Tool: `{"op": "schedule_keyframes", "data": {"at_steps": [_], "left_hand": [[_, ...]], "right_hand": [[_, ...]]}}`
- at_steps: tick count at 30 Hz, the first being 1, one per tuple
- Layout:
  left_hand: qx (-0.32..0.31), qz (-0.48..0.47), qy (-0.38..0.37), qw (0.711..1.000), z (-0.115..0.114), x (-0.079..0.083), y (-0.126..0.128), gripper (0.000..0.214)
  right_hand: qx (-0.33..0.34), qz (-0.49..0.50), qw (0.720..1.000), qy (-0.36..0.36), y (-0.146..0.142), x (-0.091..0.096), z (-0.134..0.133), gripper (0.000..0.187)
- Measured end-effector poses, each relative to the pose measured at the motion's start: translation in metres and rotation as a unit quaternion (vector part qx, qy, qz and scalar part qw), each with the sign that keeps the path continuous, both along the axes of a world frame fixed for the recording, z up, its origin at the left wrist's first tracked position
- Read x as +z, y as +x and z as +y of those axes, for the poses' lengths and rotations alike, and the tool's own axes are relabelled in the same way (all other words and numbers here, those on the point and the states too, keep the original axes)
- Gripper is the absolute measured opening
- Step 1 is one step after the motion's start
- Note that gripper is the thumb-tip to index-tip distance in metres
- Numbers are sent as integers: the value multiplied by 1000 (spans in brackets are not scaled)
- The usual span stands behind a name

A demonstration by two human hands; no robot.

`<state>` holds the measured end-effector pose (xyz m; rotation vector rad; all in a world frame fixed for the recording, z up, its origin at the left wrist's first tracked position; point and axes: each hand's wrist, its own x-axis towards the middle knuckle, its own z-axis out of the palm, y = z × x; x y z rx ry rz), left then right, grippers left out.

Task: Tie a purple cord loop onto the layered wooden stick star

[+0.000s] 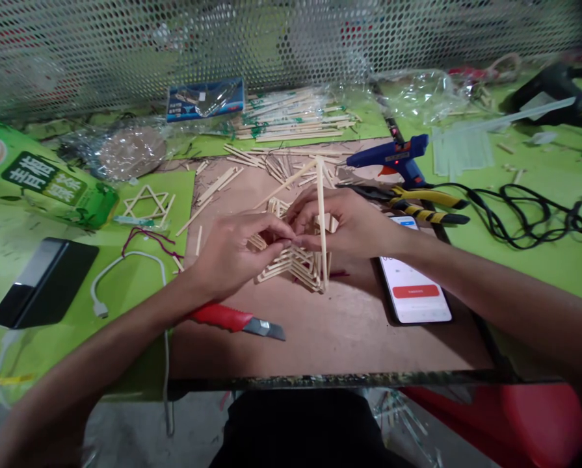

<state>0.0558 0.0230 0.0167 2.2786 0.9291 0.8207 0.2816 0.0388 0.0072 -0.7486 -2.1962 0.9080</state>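
Note:
A stacked frame of thin wooden sticks [291, 268] stands on the brown board, with a tall upright stick [322, 227] rising at its near right side. My left hand [239, 250] reaches over the frame from the left, thumb and forefinger pinched. From the right, my right hand [342, 221] comes in behind the upright stick, its fingertips also pinched and meeting those of the left. Whatever the fingertips hold between them is too small to make out. Below my left wrist lies a red utility knife [239, 321] with its blade out.
A blue glue gun [393, 159], yellow-black pliers [417, 198] and a lit phone [415, 286] lie to the right. At left are a green drink bottle [41, 172], a black power bank [44, 283] and a stick star [147, 205]. Bundled sticks [300, 114] lie behind.

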Motion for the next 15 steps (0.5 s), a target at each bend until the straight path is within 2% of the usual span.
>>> {"op": "schedule_keyframes", "data": {"at_steps": [6,10,12,15], "left_hand": [[35,-55,-77,995,-2,0,4,12],[31,-88,-125,988,-1,-4,4,15],[25,-85,-129,988,-1,-4,4,18],[17,-57,-106,993,-1,-2,4,18]], "right_hand": [[5,2,1000,-18,0,3,0,8],[37,-8,999,-21,2,9,1,9],[45,-16,998,-30,4,9,2,9],[6,-9,1000,-29,5,6,5,13]]}}
